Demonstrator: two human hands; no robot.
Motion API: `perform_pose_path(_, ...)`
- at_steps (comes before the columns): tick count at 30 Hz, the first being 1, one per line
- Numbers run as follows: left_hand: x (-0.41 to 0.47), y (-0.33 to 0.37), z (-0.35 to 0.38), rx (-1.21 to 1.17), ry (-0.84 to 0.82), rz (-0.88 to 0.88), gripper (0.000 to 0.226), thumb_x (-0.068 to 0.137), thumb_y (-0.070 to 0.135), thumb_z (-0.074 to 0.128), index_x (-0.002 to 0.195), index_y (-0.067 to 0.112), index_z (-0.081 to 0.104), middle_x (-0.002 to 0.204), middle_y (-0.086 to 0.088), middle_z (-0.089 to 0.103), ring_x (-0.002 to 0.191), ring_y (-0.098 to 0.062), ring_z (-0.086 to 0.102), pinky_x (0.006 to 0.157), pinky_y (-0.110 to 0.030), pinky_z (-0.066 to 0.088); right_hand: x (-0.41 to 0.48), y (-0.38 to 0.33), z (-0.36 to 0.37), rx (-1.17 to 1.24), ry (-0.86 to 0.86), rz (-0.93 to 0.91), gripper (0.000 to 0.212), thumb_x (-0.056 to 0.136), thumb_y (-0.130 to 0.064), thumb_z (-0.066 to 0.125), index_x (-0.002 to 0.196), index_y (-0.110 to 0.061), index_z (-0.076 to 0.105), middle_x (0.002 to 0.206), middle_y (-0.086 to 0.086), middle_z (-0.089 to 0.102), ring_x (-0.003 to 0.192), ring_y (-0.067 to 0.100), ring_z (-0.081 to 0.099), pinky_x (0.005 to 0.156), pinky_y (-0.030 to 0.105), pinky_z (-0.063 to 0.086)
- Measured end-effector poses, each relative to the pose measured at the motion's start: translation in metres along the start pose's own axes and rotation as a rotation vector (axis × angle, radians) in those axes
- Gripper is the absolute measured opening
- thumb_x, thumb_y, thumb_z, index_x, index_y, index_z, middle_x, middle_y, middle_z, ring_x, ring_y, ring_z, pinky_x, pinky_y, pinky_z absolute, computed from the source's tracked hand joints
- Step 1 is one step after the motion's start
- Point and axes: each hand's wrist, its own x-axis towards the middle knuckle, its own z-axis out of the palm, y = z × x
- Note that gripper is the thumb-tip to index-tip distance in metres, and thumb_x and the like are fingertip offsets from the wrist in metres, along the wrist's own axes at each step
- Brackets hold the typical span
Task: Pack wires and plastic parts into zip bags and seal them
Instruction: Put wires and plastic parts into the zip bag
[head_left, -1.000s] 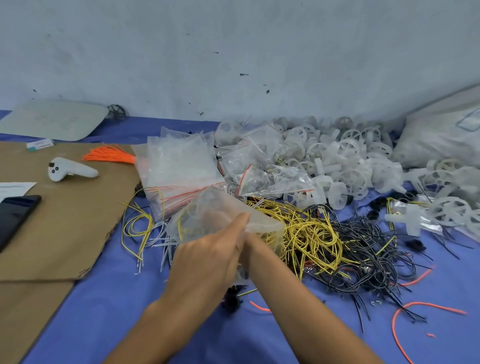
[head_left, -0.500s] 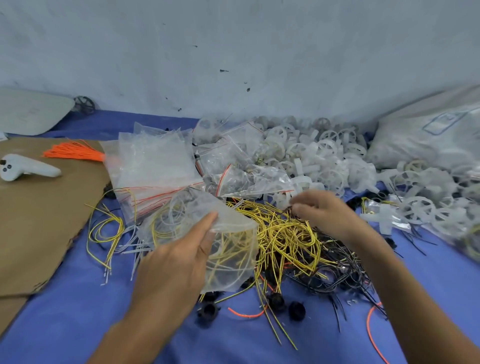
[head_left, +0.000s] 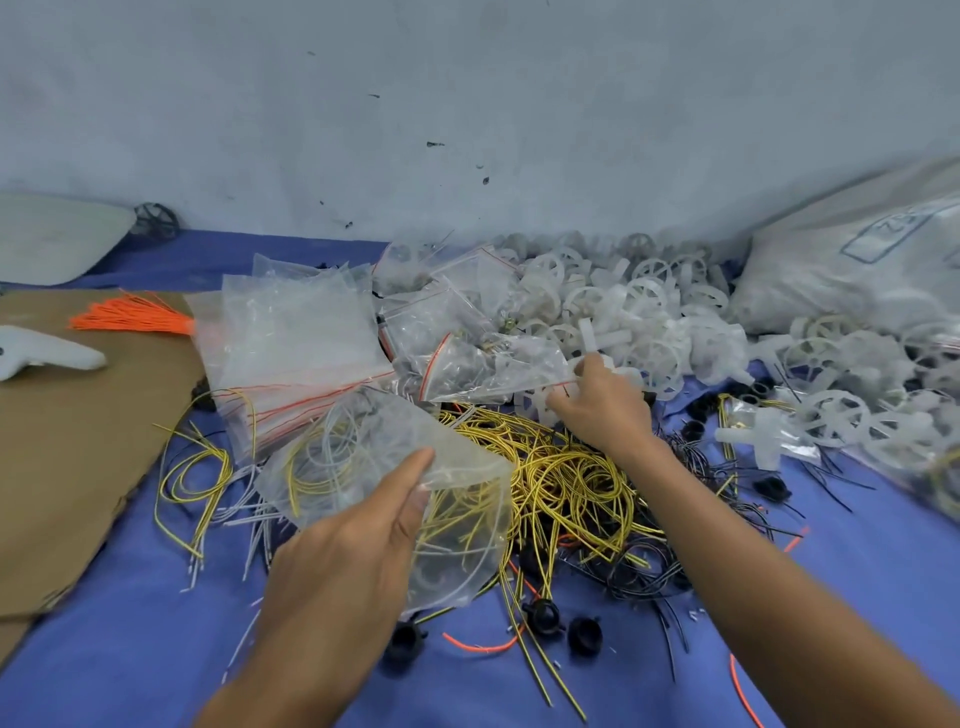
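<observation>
Wall (head_left: 467, 104): gray and plain, behind all the stuff.
Blue cloth (head_left: 130, 649): covers the work top, and everything lies on it.
White parts (head_left: 649, 312): a big pile of plastic wheels and cross shapes at the back right.
Yellow wires (head_left: 571, 483): a tangled heap in the middle, mixed with black wires.
Empty bags (head_left: 291, 338): a flat stack with red zip lines, just left of the white parts.
Zip bag (head_left: 363, 447): the one being filled, held up over the wire heap, mouth toward the right. Wire loops show in it or through it.
Left hand (head_left: 348, 561): holds the zip bag, thumb on top and fingers under.
Right hand (head_left: 602, 410): far out at the near edge of the white parts, fingers bent on them. I cannot tell if it has one yet.
How to do it well: I think it should pick just one part and lift it free of the pile. The left hand should keep the bag mouth wide so nothing snags, and press the zip only when the part is in.
</observation>
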Motion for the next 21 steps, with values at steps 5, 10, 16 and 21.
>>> perform_pose_path(5, -0.001, 0.002, 0.000, 0.035, 0.003, 0.026, 0.049, 0.092, 0.056, 0.027, 0.137, 0.051, 0.047, 0.052, 0.006, 0.050, 0.053, -0.016, 0.048, 0.054, -0.039, 0.044, 0.006, -0.014, 0.000, -0.014, -0.131, -0.020, 0.036, 0.091, -0.034, 0.052, 0.120, -0.016, 0.043, 0.107, 0.010, 0.057, 0.094, 0.035, 0.056, 0.075, 0.042, 0.050)
perform_pose_path(10, -0.003, 0.005, -0.003, 0.053, 0.021, 0.003, 0.051, 0.090, 0.059, 0.024, 0.135, 0.053, 0.049, 0.049, 0.009, 0.042, 0.059, -0.023, 0.056, 0.053, -0.035, 0.035, 0.014, 0.003, -0.014, 0.227, -0.141, 0.075, 0.032, 0.094, -0.028, 0.052, 0.124, -0.019, 0.052, 0.107, 0.006, 0.062, 0.090, 0.029, 0.059, 0.073, 0.038, 0.048)
perform_pose_path(16, -0.003, 0.003, -0.003, 0.042, 0.027, 0.008, 0.051, 0.089, 0.062, 0.022, 0.134, 0.057, 0.046, 0.053, 0.011, 0.047, 0.060, -0.018, 0.051, 0.054, -0.034, 0.034, 0.010, 0.022, -0.071, 0.608, 0.069, 0.182, 0.029, 0.102, -0.029, 0.038, 0.126, -0.019, 0.051, 0.114, 0.001, 0.056, 0.092, 0.018, 0.056, 0.078, 0.041, 0.051)
perform_pose_path(21, 0.002, 0.006, -0.003, 0.027, 0.032, 0.008, 0.052, 0.089, 0.061, 0.024, 0.133, 0.051, 0.051, 0.050, 0.010, 0.041, 0.068, -0.031, 0.058, 0.056, -0.035, 0.033, -0.033, 0.018, -0.125, 1.122, -0.002, 0.165, 0.023, 0.104, -0.015, 0.038, 0.102, -0.019, 0.061, 0.100, 0.003, 0.064, 0.082, 0.021, 0.059, 0.071, 0.032, 0.053)
